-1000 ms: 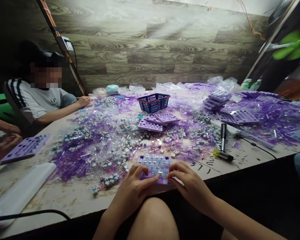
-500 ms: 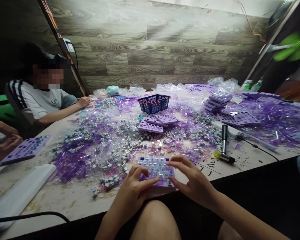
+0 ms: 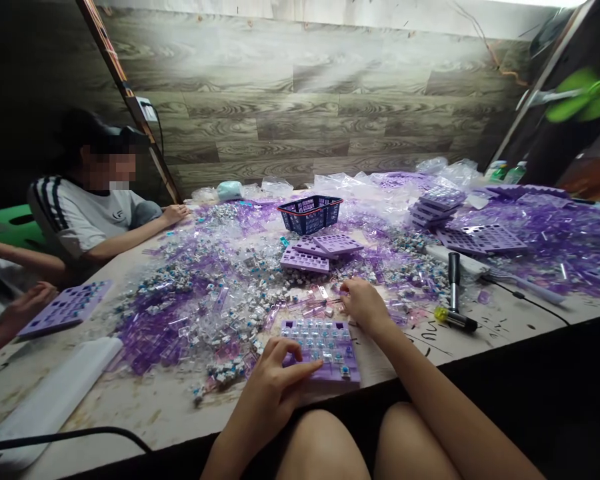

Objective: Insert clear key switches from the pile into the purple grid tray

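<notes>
Shifted up-frame off purple keyboard case (image 3: 336,383): right hand (image 3: 367,307), curled, contents indeterminable; loose keycaps (image 3: 323,293) just left. Left hand (image 3: 275,377): spread, on case.

A workshop, with loose switches (image 3: 155,280), purple plates (image 3: 305,257) and a hammer (image 3: 453,293) across a shared table (image 3: 170,417).

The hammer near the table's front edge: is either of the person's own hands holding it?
No, the hammer lies on the table, while the left hand rests on the purple plate.
</notes>
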A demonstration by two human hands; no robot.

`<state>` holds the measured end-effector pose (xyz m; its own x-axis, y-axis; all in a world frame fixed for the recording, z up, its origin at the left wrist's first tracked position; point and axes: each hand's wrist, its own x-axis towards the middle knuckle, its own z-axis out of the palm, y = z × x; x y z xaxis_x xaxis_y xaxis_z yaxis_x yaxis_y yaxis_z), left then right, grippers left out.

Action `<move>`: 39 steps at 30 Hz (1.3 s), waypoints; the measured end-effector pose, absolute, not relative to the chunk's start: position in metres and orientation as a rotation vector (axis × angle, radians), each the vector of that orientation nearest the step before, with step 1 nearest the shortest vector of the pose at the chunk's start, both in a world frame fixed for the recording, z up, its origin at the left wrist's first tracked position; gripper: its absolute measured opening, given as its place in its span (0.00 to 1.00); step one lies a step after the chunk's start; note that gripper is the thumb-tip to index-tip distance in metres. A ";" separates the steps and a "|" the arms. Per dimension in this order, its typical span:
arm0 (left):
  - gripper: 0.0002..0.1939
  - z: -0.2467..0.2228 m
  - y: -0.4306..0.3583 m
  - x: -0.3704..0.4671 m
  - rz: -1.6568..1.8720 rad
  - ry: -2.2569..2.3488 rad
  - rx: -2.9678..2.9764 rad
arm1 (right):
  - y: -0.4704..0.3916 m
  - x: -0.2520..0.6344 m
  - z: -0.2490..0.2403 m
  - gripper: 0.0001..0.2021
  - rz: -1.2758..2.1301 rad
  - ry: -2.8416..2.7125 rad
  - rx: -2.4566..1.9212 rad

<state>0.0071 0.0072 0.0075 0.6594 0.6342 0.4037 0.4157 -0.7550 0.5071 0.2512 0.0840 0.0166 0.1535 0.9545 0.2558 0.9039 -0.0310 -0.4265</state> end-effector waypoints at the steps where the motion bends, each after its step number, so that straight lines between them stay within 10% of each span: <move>1: 0.22 0.008 0.007 0.008 0.813 0.827 2.511 | 0.082 0.252 0.019 0.08 0.145 -1.751 -1.936; 17: 0.10 0.022 0.019 0.046 1.190 0.605 2.588 | -0.018 0.249 0.036 0.12 1.316 -1.452 -1.144; 39: 0.04 0.008 0.018 0.049 1.219 0.639 2.641 | -0.031 0.250 0.030 0.04 0.534 -2.048 -1.239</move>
